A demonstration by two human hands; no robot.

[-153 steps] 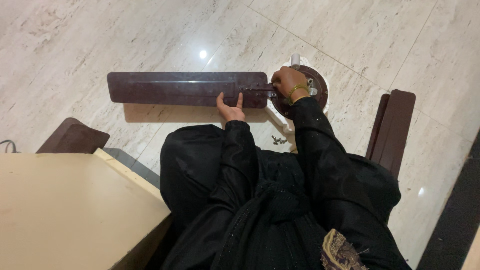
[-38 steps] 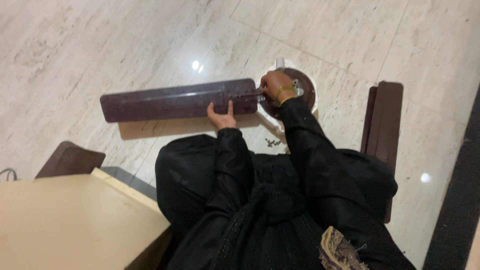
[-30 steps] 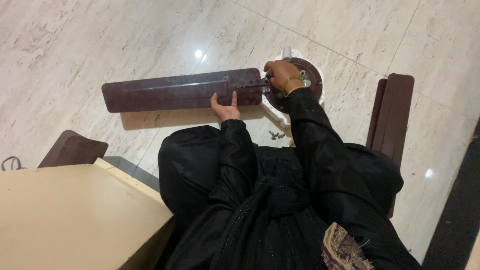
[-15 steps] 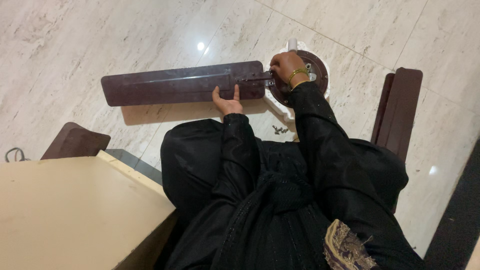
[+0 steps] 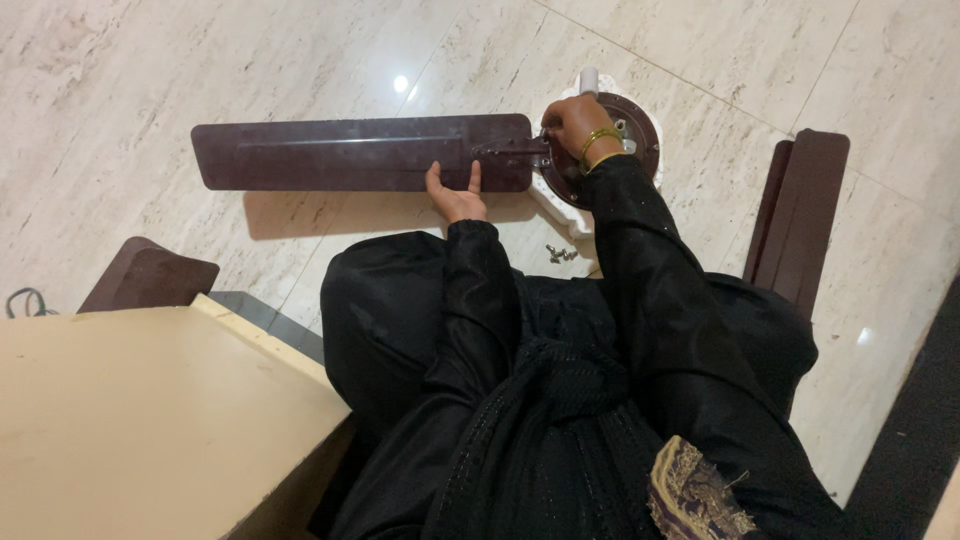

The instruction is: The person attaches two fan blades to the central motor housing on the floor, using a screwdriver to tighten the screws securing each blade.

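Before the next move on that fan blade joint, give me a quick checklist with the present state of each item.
1. Blade steadied: ok. The left hand rests on the near edge of the brown fan blade.
2. Blade lying flat on the floor: ok, its whole length shows level.
3. Blade bracket meets the round motor hub: ok, the right hand is at that joint.
4. Fastener seated at the joint: cannot tell, the right hand's fingers cover it.
5. Loose screws within reach: ok, a small cluster lies on the floor near the hub.
6. Spare blades kept apart: ok, stacked to the right, not touching the hub.
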